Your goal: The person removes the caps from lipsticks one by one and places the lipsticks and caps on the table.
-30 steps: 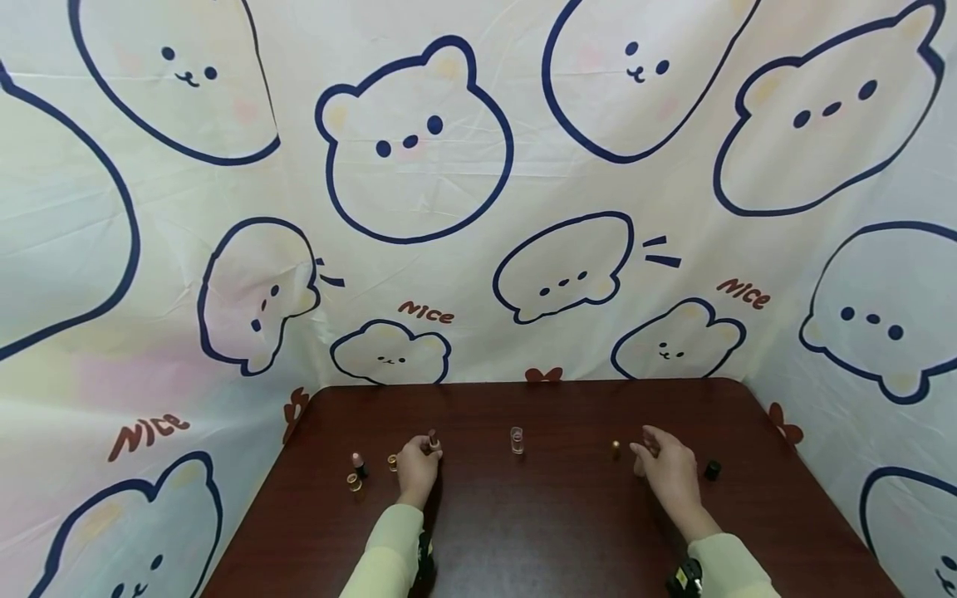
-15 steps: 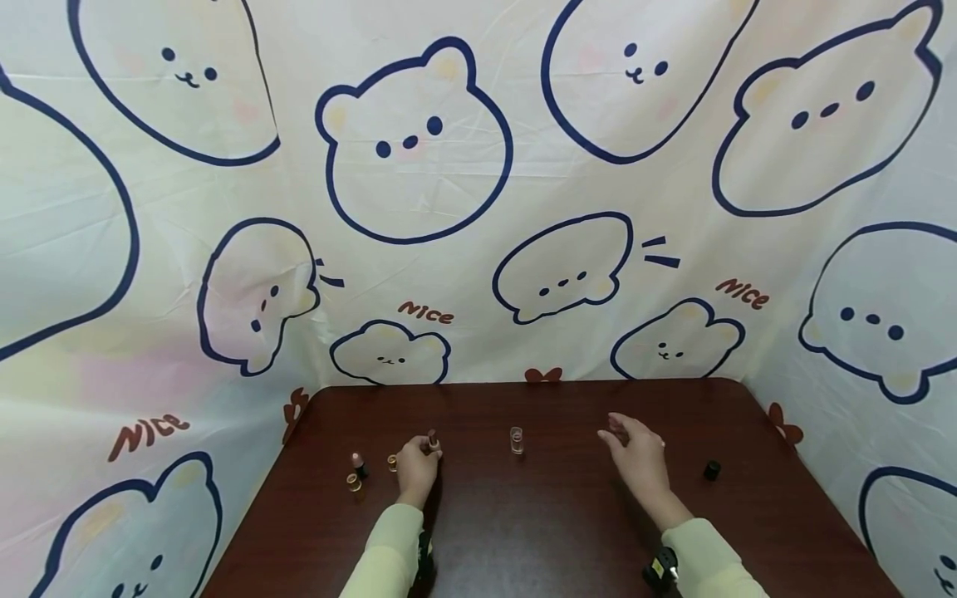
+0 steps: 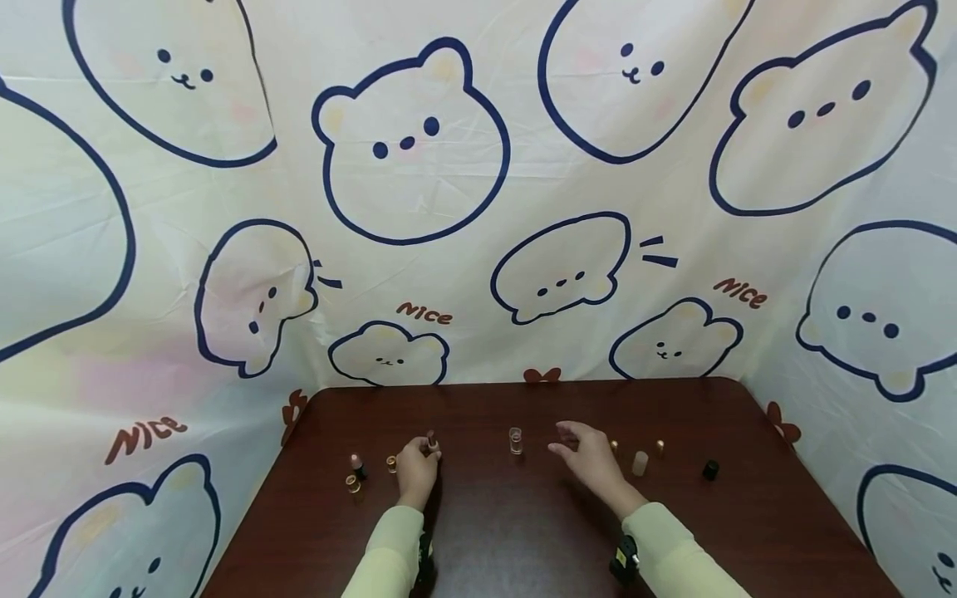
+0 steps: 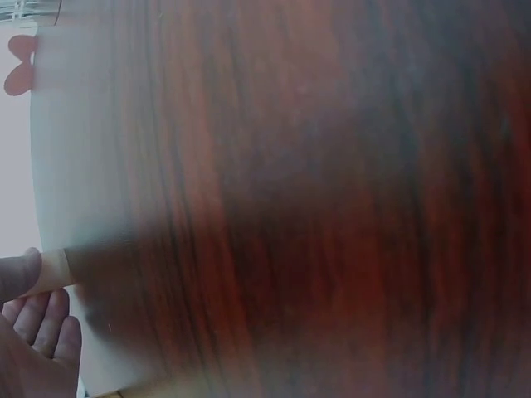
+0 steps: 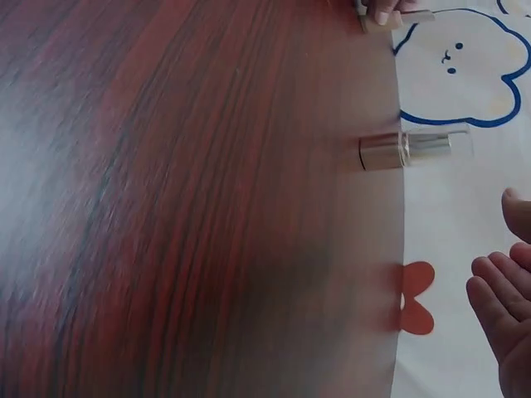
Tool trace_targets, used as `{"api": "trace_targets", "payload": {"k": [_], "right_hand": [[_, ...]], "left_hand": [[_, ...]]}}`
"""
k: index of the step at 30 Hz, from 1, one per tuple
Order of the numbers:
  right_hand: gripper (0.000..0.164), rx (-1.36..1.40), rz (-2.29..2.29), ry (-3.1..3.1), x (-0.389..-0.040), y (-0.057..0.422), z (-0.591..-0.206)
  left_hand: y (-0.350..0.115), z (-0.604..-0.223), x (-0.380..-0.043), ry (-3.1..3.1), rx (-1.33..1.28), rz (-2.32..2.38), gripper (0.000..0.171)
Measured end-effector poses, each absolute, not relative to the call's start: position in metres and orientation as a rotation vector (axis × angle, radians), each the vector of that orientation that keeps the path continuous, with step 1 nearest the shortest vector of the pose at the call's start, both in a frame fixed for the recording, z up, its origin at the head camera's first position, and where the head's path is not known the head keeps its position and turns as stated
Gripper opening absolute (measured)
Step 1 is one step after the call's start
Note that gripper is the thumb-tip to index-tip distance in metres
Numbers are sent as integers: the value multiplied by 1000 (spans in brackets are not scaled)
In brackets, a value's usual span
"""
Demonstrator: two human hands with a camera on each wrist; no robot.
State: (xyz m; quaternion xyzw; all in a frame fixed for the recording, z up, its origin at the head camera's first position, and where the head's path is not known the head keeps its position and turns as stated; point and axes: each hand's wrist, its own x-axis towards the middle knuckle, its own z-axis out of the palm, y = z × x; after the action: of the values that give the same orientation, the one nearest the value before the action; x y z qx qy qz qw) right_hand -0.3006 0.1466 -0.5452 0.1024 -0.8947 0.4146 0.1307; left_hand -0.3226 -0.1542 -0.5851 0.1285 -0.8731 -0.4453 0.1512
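Note:
In the head view my left hand (image 3: pixel 416 475) pinches a small lipstick (image 3: pixel 432 440) with a brownish tip, upright at the table's left side. The left wrist view shows only a pale piece of it (image 4: pixel 55 270) between thumb and fingers. My right hand (image 3: pixel 594 463) hovers over the middle right of the table, thumb and fingers apart, holding nothing. Just left of its fingertips stands a tube with a clear top (image 3: pixel 516 442). Seen from the right wrist, that tube (image 5: pixel 382 152) has a shiny metallic body, and the right fingers (image 5: pixel 498 292) are apart from it.
Left of my left hand stand a pinkish lipstick (image 3: pixel 357 466) and two gold-rimmed pieces, one nearer (image 3: pixel 353 483), one farther (image 3: pixel 392 464). Behind my right hand are small gold pieces (image 3: pixel 660 448), a frosted cap (image 3: pixel 639 463) and a black cap (image 3: pixel 710 470). Patterned cloth surrounds the dark table (image 3: pixel 516 531).
My right hand has moved left across the table towards the clear-topped tube, uncovering the frosted cap and a gold piece. The left hand with its lipstick has stayed in place.

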Motion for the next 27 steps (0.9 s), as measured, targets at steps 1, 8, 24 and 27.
{"api": "trace_targets", "payload": {"k": [1, 8, 24, 27], "right_hand": [[39, 307, 1205, -2607, -302, 144, -546], [41, 358, 1274, -2624, -310, 124, -550], [38, 275, 1337, -2699, -323, 95, -554], [38, 282, 1366, -2698, -325, 94, -555]], "left_hand": [[-154, -585, -323, -2507, 371, -1279, 20], [-154, -585, -322, -2521, 382, -1271, 23], [-153, -585, -324, -2527, 372, -1227, 23], [-153, -586, -324, -2530, 362, -1214, 23]]}}
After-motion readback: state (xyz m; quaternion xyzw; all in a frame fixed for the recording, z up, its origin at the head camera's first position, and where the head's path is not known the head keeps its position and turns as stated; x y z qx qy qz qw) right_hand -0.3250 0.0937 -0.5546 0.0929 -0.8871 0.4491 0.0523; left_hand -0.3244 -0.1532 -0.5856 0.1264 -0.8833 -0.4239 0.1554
